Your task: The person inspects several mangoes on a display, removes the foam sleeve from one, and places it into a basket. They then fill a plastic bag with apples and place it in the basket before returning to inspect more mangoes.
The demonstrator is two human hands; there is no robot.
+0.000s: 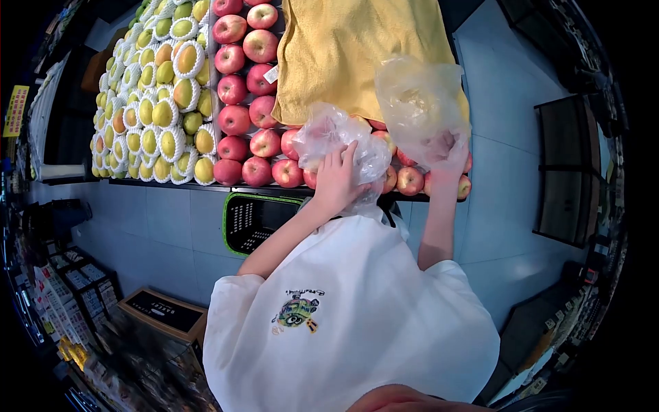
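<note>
My left hand is closed on a crumpled clear plastic bag, its fingers bent over the film and the thumb hidden. The bag lies over the front rows of red apples, and pinkish shapes show through it. Film from a second clear plastic bag covers my right hand, whose fingers look curled in it. This bag spreads up from the hand, puffed out over the yellow towel. Close to the right hand, more apples line the display's front edge.
Left of the apples are yellow-green fruits in white foam nets. A black basket with a green rim sits below the display edge. A wooden box stands at lower left, and dark shelving at right.
</note>
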